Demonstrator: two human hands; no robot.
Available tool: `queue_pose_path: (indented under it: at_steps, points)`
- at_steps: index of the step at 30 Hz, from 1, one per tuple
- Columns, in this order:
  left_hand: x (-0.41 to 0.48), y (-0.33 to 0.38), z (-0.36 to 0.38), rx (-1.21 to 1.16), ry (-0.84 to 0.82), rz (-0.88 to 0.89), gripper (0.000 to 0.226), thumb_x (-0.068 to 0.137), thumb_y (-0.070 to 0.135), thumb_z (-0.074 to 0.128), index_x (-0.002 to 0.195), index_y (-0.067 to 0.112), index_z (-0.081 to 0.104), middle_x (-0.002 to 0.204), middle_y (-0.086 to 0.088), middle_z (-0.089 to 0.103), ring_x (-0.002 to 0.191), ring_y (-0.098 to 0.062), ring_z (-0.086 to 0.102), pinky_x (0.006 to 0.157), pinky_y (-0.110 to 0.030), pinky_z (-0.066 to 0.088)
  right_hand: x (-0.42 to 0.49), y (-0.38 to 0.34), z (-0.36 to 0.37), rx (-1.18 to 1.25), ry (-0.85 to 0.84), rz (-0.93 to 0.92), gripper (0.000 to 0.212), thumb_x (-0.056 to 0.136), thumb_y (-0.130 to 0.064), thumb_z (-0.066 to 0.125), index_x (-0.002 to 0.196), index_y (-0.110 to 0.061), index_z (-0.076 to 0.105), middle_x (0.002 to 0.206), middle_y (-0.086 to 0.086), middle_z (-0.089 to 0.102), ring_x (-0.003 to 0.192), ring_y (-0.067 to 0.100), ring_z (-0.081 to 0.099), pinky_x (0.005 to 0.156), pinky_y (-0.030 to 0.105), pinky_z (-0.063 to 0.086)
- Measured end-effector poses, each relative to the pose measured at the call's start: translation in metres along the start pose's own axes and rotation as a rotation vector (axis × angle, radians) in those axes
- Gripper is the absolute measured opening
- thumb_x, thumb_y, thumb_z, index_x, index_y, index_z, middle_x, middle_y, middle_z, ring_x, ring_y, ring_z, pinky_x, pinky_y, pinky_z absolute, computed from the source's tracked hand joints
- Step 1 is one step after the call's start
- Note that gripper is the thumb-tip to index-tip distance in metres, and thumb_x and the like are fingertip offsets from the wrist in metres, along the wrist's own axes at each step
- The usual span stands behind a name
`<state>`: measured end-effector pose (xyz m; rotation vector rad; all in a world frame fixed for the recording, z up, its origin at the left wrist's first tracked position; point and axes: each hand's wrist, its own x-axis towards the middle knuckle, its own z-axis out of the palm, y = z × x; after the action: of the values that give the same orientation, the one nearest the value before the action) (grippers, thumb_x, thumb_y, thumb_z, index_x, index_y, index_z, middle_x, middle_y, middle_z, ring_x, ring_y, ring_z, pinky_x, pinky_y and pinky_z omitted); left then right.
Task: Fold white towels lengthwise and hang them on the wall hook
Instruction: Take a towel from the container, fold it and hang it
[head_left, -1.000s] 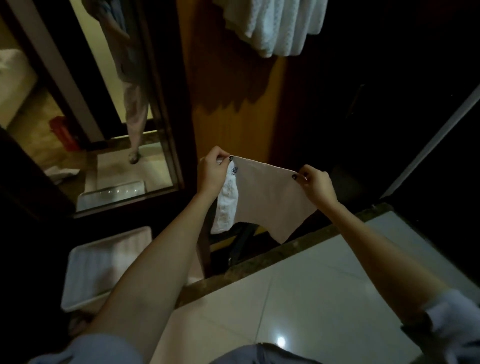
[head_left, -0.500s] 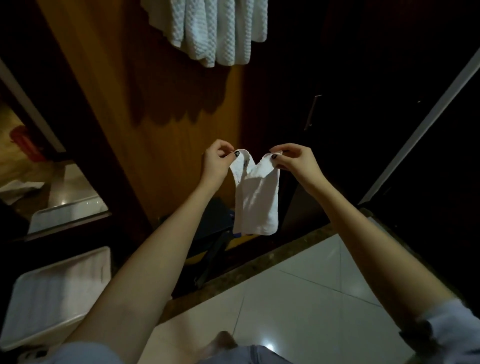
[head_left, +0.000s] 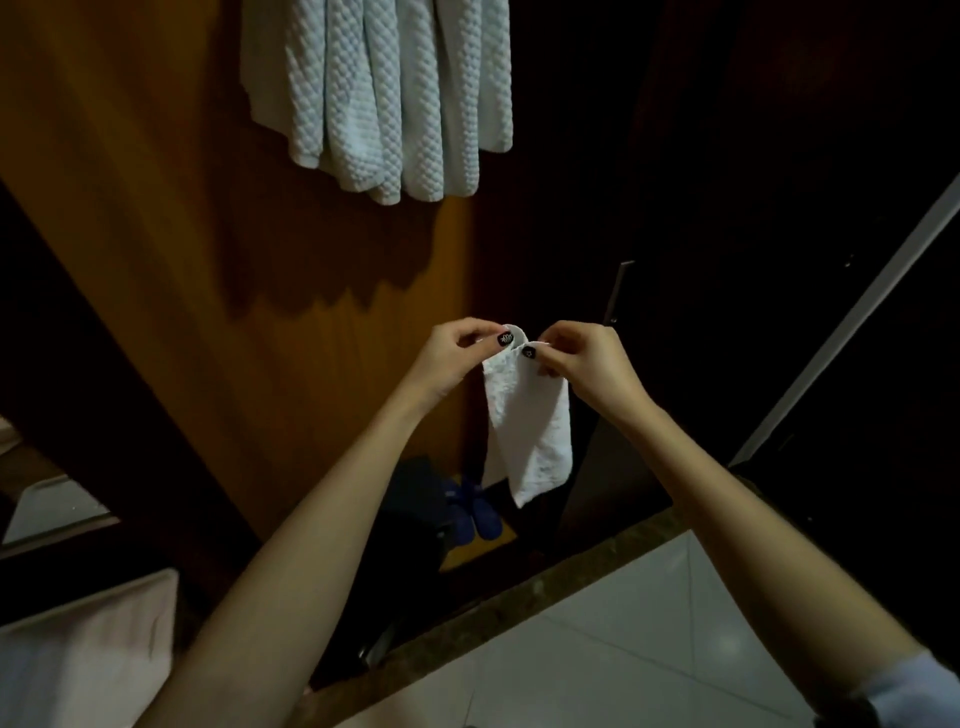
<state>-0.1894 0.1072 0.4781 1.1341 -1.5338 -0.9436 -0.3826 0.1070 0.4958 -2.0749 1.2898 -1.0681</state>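
A small white towel (head_left: 530, 426) hangs folded in half lengthwise in front of me. My left hand (head_left: 457, 358) pinches its top corner between thumb and fingers. My right hand (head_left: 582, 364) pinches the other top corner right beside it, the two hands almost touching. Above, several white waffle-textured towels (head_left: 384, 93) hang against the orange wooden wall (head_left: 156, 218). The hook that holds them is out of view beyond the top edge.
A white tray (head_left: 78, 654) lies at the lower left. Blue slippers (head_left: 475, 512) sit on the dark floor below the towel. A stone threshold (head_left: 519, 603) borders white floor tiles (head_left: 649, 649). A dark door with a metal handle (head_left: 615, 291) stands at right.
My hands came together, bringing the towel's two top corners side by side and closing the fold. My view tilted upward, showing more of the hung towels.
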Motion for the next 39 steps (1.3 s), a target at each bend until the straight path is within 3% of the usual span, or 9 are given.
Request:
queue_pose_path:
  at_steps: [5, 10, 14, 20, 26, 31, 33, 36, 39]
  points:
    - [0.029, -0.005, -0.003, 0.025, -0.003, 0.029, 0.017, 0.080, 0.018, 0.075, 0.092, 0.028, 0.069, 0.091, 0.014, 0.065, 0.085, 0.006, 0.059, 0.078, -0.015, 0.046, 0.032, 0.008, -0.005, -0.067, 0.088, -0.093, 0.019, 0.088, -0.024, 0.071, 0.087, -0.005, 0.070, 0.071, 0.003, 0.068, 0.064, 0.007, 0.066, 0.062, 0.026, 0.055]
    - [0.048, -0.011, 0.001, 0.003, 0.089, 0.079, 0.024, 0.081, 0.004, 0.072, 0.088, 0.026, 0.068, 0.083, 0.013, 0.064, 0.071, 0.009, 0.059, 0.063, -0.009, 0.044, 0.050, 0.021, -0.005, -0.159, 0.133, -0.168, 0.016, 0.089, -0.026, 0.069, 0.085, -0.011, 0.069, 0.070, -0.005, 0.062, 0.065, 0.004, 0.058, 0.057, 0.020, 0.045]
    - [0.059, -0.012, 0.001, -0.012, 0.144, 0.075, 0.024, 0.082, 0.005, 0.072, 0.088, 0.028, 0.068, 0.077, 0.015, 0.064, 0.066, 0.007, 0.055, 0.062, -0.009, 0.044, 0.066, 0.030, -0.009, -0.046, 0.121, -0.139, 0.012, 0.089, -0.025, 0.069, 0.083, -0.015, 0.069, 0.071, -0.012, 0.062, 0.071, -0.001, 0.061, 0.058, 0.013, 0.044]
    - [0.068, -0.008, 0.000, -0.007, 0.288, 0.052, 0.016, 0.083, 0.003, 0.070, 0.085, 0.019, 0.066, 0.081, 0.006, 0.066, 0.072, 0.004, 0.061, 0.067, -0.012, 0.048, 0.091, 0.032, -0.010, 0.039, 0.031, -0.212, 0.012, 0.088, -0.024, 0.070, 0.079, -0.017, 0.067, 0.067, -0.008, 0.059, 0.062, 0.003, 0.054, 0.057, 0.016, 0.039]
    - [0.080, 0.006, -0.017, 0.015, 0.418, 0.100, 0.023, 0.079, -0.001, 0.072, 0.076, 0.021, 0.067, 0.074, 0.005, 0.065, 0.068, 0.003, 0.060, 0.064, -0.012, 0.047, 0.114, 0.041, -0.021, -0.096, -0.157, -0.347, 0.008, 0.088, -0.027, 0.069, 0.092, -0.021, 0.065, 0.085, -0.012, 0.038, 0.076, 0.003, 0.044, 0.065, 0.019, 0.037]
    - [0.090, 0.021, -0.025, 0.152, 0.387, 0.185, 0.024, 0.079, 0.004, 0.072, 0.075, 0.027, 0.068, 0.078, -0.005, 0.067, 0.074, -0.010, 0.058, 0.067, -0.025, 0.046, 0.133, 0.042, -0.025, -0.265, -0.224, -0.445, 0.019, 0.087, -0.031, 0.068, 0.088, -0.018, 0.055, 0.107, -0.002, 0.046, 0.090, 0.010, 0.049, 0.072, 0.030, 0.044]
    - [0.092, 0.026, -0.028, 0.238, 0.393, 0.188, 0.021, 0.078, 0.011, 0.071, 0.075, 0.031, 0.067, 0.079, -0.010, 0.067, 0.072, -0.012, 0.057, 0.065, -0.028, 0.044, 0.141, 0.038, -0.027, -0.244, -0.286, -0.465, 0.021, 0.089, -0.025, 0.066, 0.081, -0.016, 0.049, 0.098, 0.003, 0.053, 0.083, 0.014, 0.051, 0.069, 0.032, 0.043]
    - [0.092, 0.032, -0.035, 0.340, 0.428, 0.179, 0.019, 0.079, 0.011, 0.070, 0.076, 0.029, 0.067, 0.073, 0.001, 0.066, 0.067, -0.004, 0.055, 0.062, -0.022, 0.042, 0.151, 0.033, -0.025, -0.117, -0.393, -0.455, 0.017, 0.088, -0.014, 0.066, 0.082, -0.006, 0.052, 0.076, 0.005, 0.057, 0.068, 0.012, 0.051, 0.063, 0.030, 0.039]
    - [0.089, 0.034, -0.048, 0.385, 0.468, 0.156, 0.019, 0.080, 0.004, 0.070, 0.076, 0.022, 0.067, 0.069, 0.007, 0.063, 0.064, 0.001, 0.052, 0.060, -0.017, 0.040, 0.159, 0.034, -0.022, -0.059, -0.444, -0.421, 0.018, 0.090, -0.020, 0.067, 0.087, -0.005, 0.057, 0.078, 0.006, 0.061, 0.071, 0.016, 0.056, 0.066, 0.031, 0.042]
